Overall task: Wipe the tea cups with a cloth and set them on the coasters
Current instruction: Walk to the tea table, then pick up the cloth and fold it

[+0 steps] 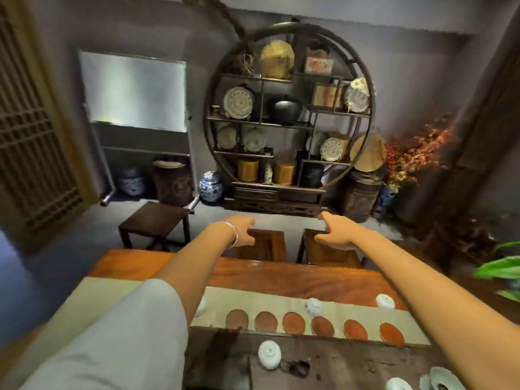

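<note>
Both my arms stretch forward over the table. My left hand (244,231), with a silver bangle on the wrist, and my right hand (333,231) hover beyond the table's far edge, fingers relaxed, holding nothing. Several round brown coasters (294,322) lie in a row on a pale runner (264,301), all bare. White lidded tea pieces stand near them: one (313,306) and another (385,301) behind the row, one (269,354) in front. Pale cups (398,384) sit at the bottom right edge. No cloth is in view.
A dark tea tray (351,364) fills the near side of the wooden table (281,277). Two wooden stools (267,244) stand just past the far edge under my hands, another stool at left. A round display shelf (289,116) stands against the back wall. Green leaves poke in at right.
</note>
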Action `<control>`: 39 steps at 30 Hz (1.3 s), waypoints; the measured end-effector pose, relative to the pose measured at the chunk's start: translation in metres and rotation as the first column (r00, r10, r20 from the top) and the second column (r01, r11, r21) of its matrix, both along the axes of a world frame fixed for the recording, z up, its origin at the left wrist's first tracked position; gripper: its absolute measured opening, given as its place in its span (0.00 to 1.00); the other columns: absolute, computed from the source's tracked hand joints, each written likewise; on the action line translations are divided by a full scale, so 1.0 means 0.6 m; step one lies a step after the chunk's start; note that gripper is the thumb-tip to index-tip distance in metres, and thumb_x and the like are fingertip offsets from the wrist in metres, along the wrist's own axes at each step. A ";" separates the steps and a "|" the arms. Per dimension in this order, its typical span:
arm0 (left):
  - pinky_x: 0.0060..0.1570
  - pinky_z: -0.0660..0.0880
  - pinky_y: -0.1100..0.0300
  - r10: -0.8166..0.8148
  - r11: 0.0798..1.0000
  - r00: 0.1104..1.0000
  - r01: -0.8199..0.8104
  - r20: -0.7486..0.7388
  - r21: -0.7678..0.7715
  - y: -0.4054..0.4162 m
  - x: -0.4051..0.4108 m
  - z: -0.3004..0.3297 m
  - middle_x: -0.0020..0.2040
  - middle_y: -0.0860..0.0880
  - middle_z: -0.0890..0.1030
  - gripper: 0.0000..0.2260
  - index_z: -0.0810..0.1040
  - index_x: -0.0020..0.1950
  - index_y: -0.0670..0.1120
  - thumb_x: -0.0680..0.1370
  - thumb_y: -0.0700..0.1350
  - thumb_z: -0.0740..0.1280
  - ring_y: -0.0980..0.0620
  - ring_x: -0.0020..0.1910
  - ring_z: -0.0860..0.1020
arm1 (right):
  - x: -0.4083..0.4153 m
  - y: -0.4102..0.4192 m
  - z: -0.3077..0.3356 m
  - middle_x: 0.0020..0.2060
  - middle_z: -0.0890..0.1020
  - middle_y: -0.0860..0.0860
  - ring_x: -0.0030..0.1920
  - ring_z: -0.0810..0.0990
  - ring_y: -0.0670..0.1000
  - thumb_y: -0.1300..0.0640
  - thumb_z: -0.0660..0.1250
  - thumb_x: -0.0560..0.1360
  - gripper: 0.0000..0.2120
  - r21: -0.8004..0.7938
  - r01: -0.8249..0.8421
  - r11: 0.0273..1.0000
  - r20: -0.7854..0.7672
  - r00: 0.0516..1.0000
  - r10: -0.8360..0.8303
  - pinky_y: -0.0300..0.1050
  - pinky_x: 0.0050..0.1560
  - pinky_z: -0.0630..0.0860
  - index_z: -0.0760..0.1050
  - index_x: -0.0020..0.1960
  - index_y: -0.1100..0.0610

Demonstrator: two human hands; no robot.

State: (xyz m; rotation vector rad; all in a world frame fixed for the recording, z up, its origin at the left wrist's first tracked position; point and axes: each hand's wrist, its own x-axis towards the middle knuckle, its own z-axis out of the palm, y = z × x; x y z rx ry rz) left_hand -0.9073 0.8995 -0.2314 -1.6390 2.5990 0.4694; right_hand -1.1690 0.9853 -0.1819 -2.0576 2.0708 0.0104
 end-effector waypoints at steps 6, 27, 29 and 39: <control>0.54 0.74 0.51 0.153 0.981 0.981 -0.136 -0.117 0.135 0.074 0.105 -0.124 0.63 0.45 0.75 0.22 0.67 0.68 0.49 0.76 0.51 0.66 0.42 0.61 0.75 | 0.140 -0.015 -0.137 0.66 0.72 0.61 0.64 0.73 0.59 0.49 0.65 0.76 0.31 0.031 -0.312 0.950 0.063 0.949 0.310 0.49 0.61 0.72 0.59 0.72 0.59; 0.69 0.64 0.54 0.022 0.985 0.975 0.016 -0.221 0.172 0.288 0.228 -0.464 0.73 0.53 0.65 0.37 0.66 0.72 0.53 0.65 0.60 0.72 0.51 0.70 0.63 | 0.308 0.167 -0.533 0.74 0.60 0.59 0.73 0.59 0.59 0.36 0.62 0.72 0.38 0.076 -0.542 0.837 0.176 0.833 0.524 0.53 0.72 0.61 0.57 0.74 0.56; 0.68 0.67 0.52 -0.002 0.994 0.974 0.028 -0.228 0.109 0.287 0.229 -0.471 0.71 0.50 0.69 0.34 0.70 0.70 0.51 0.66 0.56 0.73 0.48 0.69 0.66 | 0.308 0.171 -0.541 0.73 0.62 0.61 0.72 0.62 0.60 0.39 0.61 0.74 0.35 0.052 -0.540 0.840 0.152 0.835 0.528 0.53 0.71 0.62 0.60 0.74 0.57; 0.57 0.72 0.53 -0.002 0.999 0.968 0.016 -0.250 0.052 0.278 0.225 -0.486 0.59 0.49 0.76 0.14 0.79 0.55 0.48 0.71 0.50 0.71 0.46 0.60 0.71 | 0.326 0.170 -0.542 0.51 0.76 0.60 0.49 0.75 0.60 0.50 0.63 0.75 0.17 -0.038 -0.519 0.854 0.109 0.847 0.520 0.52 0.47 0.72 0.74 0.57 0.61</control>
